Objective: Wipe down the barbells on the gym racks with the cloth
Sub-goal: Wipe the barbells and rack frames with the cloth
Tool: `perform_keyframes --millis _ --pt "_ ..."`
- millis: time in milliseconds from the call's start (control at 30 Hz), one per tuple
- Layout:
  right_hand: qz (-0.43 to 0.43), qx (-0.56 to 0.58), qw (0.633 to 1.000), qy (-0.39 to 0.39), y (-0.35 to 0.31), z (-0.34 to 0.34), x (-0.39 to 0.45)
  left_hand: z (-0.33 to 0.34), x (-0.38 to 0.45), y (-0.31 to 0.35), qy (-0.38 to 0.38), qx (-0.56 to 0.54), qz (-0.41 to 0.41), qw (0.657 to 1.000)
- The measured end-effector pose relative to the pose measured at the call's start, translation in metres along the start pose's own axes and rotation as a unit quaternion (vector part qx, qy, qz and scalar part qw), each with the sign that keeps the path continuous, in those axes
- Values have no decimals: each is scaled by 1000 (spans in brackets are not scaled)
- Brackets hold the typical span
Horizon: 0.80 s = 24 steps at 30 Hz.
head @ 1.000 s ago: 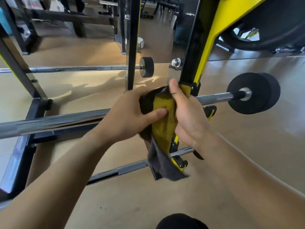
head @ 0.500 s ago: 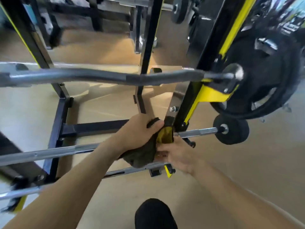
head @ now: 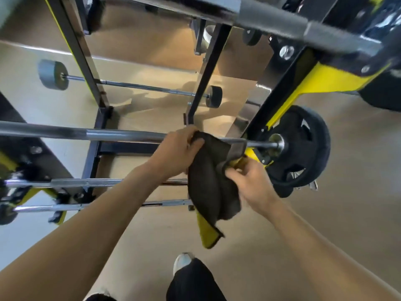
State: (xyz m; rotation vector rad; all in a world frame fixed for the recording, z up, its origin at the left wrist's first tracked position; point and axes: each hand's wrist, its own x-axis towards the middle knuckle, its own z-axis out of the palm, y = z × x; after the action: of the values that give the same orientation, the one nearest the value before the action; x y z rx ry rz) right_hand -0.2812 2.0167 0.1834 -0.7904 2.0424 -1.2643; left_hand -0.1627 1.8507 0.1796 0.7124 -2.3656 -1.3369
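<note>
cloth (head: 213, 181): dark, yellow underside, held up against the barbell (head: 121, 135)
left hand (head: 175, 152): top edge is gripped; right hand (head: 249, 183): side fold is pinched

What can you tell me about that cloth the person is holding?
The cloth looks like soft microfibre, dark grey-brown on one face and yellow on the other. It hangs crumpled in front of a chrome barbell. The left hand grips its top edge and the right hand pinches its side; a yellow corner dangles below.
</note>
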Motion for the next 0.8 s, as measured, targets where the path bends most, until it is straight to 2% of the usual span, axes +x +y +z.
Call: perform_keyframes --millis 67,133,167,233,300,367,433,500,567,667,800 --pt "-40 -5 999 36 -24 -18 13 -15 3 3 72 -16 1 997" --pt "-51 -29 996 74 -38 -31 38 -27 11 -8 141 74 0 987" --pt "-40 -70 994 78 -41 -36 54 -33 17 -17 152 134 -17 979" --pt "14 -167 983 68 -38 -39 83 -41 28 -34 120 242 -74 960" --pt "20 -293 956 17 -29 -38 100 -47 39 -45 48 292 -120 948" --pt "-41 -431 898 -78 -26 -32 106 -52 44 -49 -37 314 -136 939" --pt "-93 -533 824 -168 -25 -27 114 -60 49 -53 -81 349 -140 923" --pt "-80 -566 784 -241 -24 -22 121 -66 54 -56 -107 386 -158 903" --pt "-66 -573 769 -278 -18 -16 130 -65 59 -60 -120 395 -184 892" --pt "-86 -594 757 -258 -14 -9 143 -63 65 -69 -119 351 -228 900" --pt "-115 -551 775 -288 -24 27 151 -63 70 -67 -133 332 -258 897"
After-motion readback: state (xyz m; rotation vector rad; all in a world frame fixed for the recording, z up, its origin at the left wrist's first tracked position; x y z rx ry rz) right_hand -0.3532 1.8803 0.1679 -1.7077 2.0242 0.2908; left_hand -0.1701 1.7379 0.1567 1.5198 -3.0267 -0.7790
